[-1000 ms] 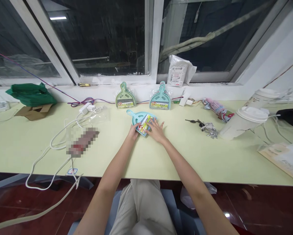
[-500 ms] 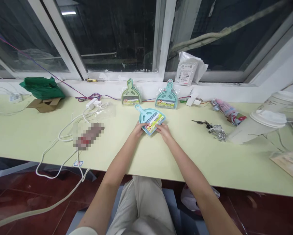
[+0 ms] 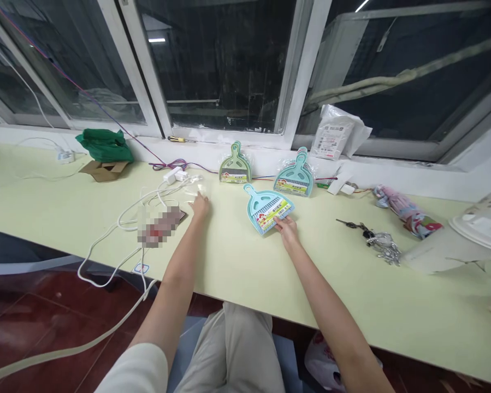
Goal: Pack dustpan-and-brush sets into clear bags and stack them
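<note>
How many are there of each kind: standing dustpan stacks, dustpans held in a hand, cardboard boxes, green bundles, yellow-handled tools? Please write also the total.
Standing dustpan stacks: 2
Held dustpan: 1, in the right hand
Cardboard box: 1
Green bundle: 1
Yellow-handled tool: 1
Total: 6, counting each stack as one; the overlapping pieces inside cannot be counted.

Everything's shot from one head-worn camera, aimed forward and down over the lap (image 3: 232, 349). The table (image 3: 237, 267) is taken in from close by (super wide, lol), with the left hand (image 3: 200, 206) and right hand (image 3: 287, 229) framed mid-view and the windows (image 3: 220, 71) caught up top.
</note>
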### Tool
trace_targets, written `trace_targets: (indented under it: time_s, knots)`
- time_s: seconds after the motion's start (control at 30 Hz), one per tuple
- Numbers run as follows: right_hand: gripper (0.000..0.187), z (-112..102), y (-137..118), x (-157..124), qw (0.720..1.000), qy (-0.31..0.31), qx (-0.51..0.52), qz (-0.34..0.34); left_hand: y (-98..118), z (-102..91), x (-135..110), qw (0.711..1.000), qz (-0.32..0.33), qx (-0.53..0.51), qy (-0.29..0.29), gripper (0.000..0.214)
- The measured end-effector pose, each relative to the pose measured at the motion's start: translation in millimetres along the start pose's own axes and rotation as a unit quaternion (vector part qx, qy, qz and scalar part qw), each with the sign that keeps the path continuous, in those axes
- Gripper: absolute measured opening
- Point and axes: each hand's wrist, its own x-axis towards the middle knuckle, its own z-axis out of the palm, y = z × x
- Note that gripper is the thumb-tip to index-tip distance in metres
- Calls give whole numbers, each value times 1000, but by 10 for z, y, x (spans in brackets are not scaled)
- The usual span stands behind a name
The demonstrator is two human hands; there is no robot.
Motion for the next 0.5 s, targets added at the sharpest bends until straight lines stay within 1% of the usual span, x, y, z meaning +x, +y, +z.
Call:
trace_targets:
  time_s: [0.03,0.1,0.17,0.2,0.23,0.33,0.37,0.43,0.5]
  knots:
    - [35,-3,0,-3,1000,-3,0,-2,-23,3,-37,999,28,-1,-21,53]
    - [36,-12,-2,-12,1000,-9,3,-7,-30,18,-163,992,113,8,-63,49]
    - [36,-20,-5,-22,1000,-14,2,-11,11,35,-329,973,208,30,-97,49]
    - [36,-25,-5,-27,1000,-14,0,-11,46,42,-415,963,244,49,-104,48]
    - [35,-29,-5,-32,1000,-13,-2,-11,91,51,-495,956,265,74,-99,45]
    - [34,-38,-9,-47,1000,-6,-8,-12,260,96,-681,945,284,155,-42,33]
    - [34,-40,-14,-52,1000,-3,-11,-12,320,121,-723,941,289,172,-31,33]
    - [32,-43,-33,-64,1000,0,-18,-6,438,180,-785,936,298,185,-38,36]
    - [30,-45,-64,-71,1000,-5,-26,2,546,245,-833,937,291,185,-61,33]
